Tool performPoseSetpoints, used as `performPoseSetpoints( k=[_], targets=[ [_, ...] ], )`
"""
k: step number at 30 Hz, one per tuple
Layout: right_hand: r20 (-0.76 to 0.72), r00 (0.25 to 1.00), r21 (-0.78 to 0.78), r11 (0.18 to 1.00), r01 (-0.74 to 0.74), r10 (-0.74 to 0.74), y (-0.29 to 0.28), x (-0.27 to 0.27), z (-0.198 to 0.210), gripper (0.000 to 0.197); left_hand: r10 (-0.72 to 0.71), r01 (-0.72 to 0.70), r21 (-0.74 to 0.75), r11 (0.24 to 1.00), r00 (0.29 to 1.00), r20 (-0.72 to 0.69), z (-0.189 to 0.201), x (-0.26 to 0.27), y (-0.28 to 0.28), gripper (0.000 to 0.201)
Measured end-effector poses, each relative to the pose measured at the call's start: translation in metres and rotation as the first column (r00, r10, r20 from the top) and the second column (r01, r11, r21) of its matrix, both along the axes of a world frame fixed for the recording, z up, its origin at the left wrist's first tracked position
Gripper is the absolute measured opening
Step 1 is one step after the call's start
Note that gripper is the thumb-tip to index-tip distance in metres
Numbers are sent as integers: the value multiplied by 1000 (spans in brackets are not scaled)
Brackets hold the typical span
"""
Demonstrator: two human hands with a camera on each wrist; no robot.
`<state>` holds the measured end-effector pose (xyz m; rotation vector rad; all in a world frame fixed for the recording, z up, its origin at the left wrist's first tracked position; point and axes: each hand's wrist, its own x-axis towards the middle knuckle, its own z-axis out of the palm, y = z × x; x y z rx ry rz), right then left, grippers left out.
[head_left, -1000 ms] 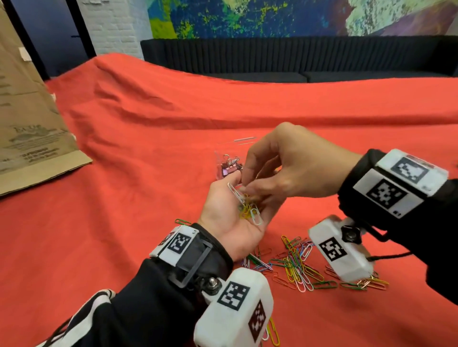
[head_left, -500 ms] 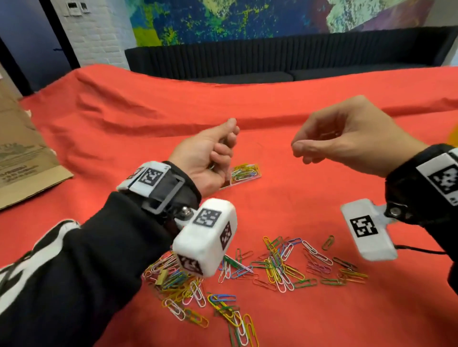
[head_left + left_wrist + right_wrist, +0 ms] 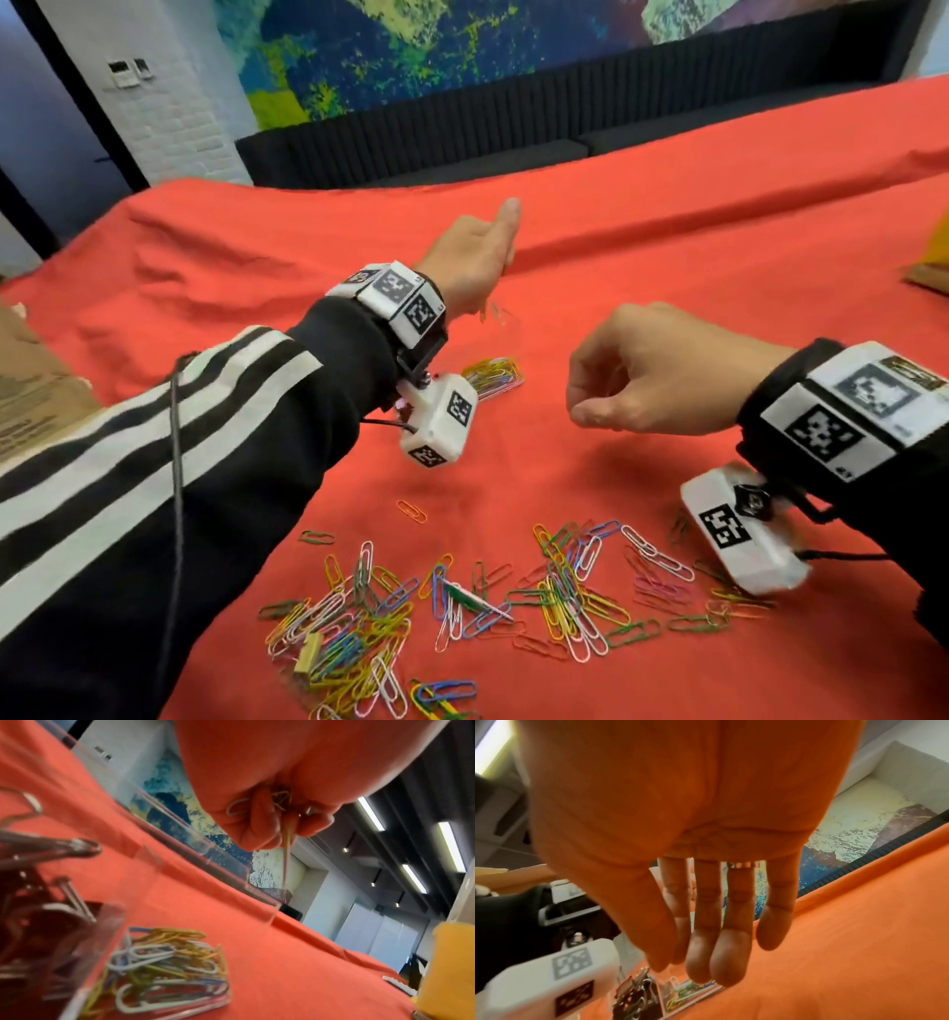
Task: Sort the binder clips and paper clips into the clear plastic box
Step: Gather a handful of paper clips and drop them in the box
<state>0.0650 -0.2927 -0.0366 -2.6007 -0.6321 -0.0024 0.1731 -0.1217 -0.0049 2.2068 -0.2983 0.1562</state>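
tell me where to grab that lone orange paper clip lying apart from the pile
Probably from straight above: the orange paper clip lies flat on the red cloth, clear of the pile, so pinch across its two long sides with thumb and fingertip. The right hand holds nothing.

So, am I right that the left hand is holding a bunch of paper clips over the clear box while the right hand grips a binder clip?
Not quite: the right hand holds nothing, as the right wrist view shows. The left hand does hold paper clips over the clear box.
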Motion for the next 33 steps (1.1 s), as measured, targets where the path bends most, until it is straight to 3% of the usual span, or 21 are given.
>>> performPoseSetpoints(
  k=[3, 9, 19, 21, 23, 25, 27, 28, 31, 33],
  targets=[
    [10, 1000, -18, 1000, -11, 11, 3, -2, 1, 7, -58, 57, 15, 998, 998, 22, -6, 3, 4, 65],
    [29, 999, -2, 1000, -25, 25, 5, -4, 5, 8, -36, 41, -42, 998, 994, 102, -12, 10, 14, 67],
    [24, 1000, 30, 1000, 8, -9, -1, -4, 10, 9, -88, 93, -130, 987, 995, 45, -11, 14, 32, 69],
    [12, 1000, 40, 999, 16, -17, -5, -3, 11, 9, -100, 107, -88, 990, 991, 86, -8, 10, 34, 58],
    [3, 1000, 47, 999, 27, -27, -9, -2, 13, 9, -146, 120, 143, 982, 972, 182, -6, 1, 34, 42],
    [3, 999, 52, 998, 35, -35, -13, -1, 14, 10, -261, 125, 466, 876, 935, 241, -6, -14, 25, 27],
    [3, 999, 50, 998, 42, -43, -15, 1, 14, 9, -393, 154, 714, 683, 901, 182, -10, -31, 9, 14],
    [-1, 999, 50, 998, 46, -46, -16, 1, 15, 9, -429, 160, 802, 575, 894, 129, -14, -37, 1, 16],
    [-15, 998, 31, 998, 57, -56, -19, 1, 13, 7, -389, 156, 943, 292, 921, -32, -29, -43, -19, 35],
    [-27, 998, 1, 998, 55, -55, -21, 1, 11, 7, -333, 150, 969, 195, 940, -79, -37, -45, -27, 27]
  ],
)
